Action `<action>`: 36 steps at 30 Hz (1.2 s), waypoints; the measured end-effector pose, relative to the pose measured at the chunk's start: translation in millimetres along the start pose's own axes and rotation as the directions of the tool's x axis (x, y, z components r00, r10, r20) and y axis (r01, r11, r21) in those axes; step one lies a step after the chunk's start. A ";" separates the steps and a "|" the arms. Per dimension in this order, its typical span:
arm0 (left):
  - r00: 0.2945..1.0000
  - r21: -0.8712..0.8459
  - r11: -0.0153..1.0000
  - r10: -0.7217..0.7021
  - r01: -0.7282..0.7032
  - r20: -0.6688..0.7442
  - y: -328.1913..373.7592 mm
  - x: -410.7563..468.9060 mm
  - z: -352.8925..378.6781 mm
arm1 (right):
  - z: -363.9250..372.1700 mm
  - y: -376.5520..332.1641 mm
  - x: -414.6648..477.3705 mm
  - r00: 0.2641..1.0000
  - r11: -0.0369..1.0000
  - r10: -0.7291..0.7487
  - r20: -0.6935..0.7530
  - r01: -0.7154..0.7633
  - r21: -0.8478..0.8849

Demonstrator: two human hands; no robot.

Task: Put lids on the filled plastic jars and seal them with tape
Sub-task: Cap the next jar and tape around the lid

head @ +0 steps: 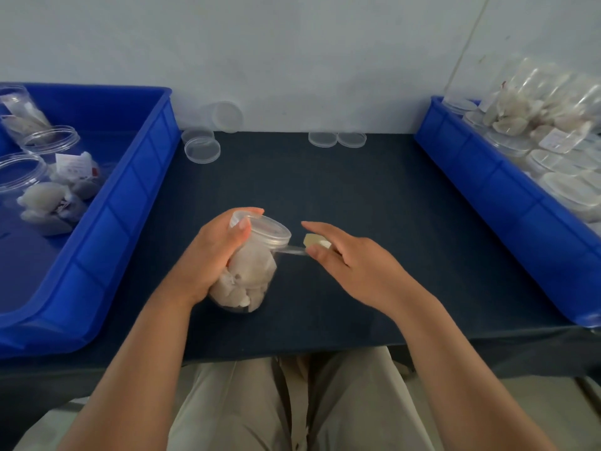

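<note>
A clear plastic jar [250, 278] filled with pale pieces stands tilted on the dark table, a clear lid [265, 229] on its mouth. My left hand [211, 255] grips the jar, thumb against the lid's rim. My right hand [344, 258] holds a small roll of tape [317, 242] just right of the jar. A strip of clear tape [292, 251] runs from the roll to the jar under the lid.
A blue tray [130, 196] on the left holds open jars [48, 141] with filling. A blue tray [487, 177] on the right holds lidded jars [553, 125]. Loose clear lids [201, 148] lie by the wall at the table's back, two more lids [336, 139] further right.
</note>
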State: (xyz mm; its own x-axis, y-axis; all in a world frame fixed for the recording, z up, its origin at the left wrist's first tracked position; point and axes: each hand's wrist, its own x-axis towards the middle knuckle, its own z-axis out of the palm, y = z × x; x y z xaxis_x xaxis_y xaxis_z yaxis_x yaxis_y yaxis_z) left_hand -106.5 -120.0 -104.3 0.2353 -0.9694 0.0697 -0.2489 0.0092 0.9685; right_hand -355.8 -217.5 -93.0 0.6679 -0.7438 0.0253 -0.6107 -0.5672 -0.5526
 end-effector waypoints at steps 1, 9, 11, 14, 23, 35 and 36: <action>0.999 -0.071 0.998 0.004 0.000 0.050 -3.3 0.5 2.1 | 2.1 -1.8 1.0 1.000 1.000 -0.009 -0.005 0.009 -0.002; 0.994 -0.132 0.986 -0.088 0.096 0.064 -2.1 -0.5 11.4 | 19.6 -22.1 -3.6 0.990 0.997 -0.080 -0.115 0.077 -0.030; 0.981 0.023 0.999 0.051 -0.048 -0.186 -2.1 0.5 10.0 | 19.2 -25.8 -5.9 0.987 0.997 -0.064 -0.148 0.058 -0.045; 0.947 0.209 0.976 0.127 -0.065 -0.296 5.8 -6.4 12.2 | 18.0 -32.6 -10.1 0.987 0.993 -0.033 -0.160 0.014 -0.117; 0.918 0.399 0.904 0.018 0.154 -0.395 16.0 -20.9 51.1 | 26.7 -50.2 -18.5 0.984 0.985 -0.041 -0.175 0.010 -0.174; 0.993 0.080 0.997 -0.010 0.020 -0.114 6.3 -9.4 12.9 | 7.2 -21.9 -7.0 0.994 0.995 -0.102 0.048 0.102 0.002; 0.996 0.039 0.999 -0.016 0.019 -0.089 5.1 -8.7 11.4 | 6.2 -21.4 -5.3 0.993 0.995 -0.104 0.061 0.103 0.013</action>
State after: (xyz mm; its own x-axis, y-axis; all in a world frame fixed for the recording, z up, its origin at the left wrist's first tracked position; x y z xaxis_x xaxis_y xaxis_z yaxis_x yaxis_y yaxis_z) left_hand -120.5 -114.3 -102.7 0.3215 -0.9439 0.0751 -0.2807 -0.0192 0.9596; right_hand -343.6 -199.2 -86.4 0.7523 -0.6581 0.0315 -0.5331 -0.6361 -0.5578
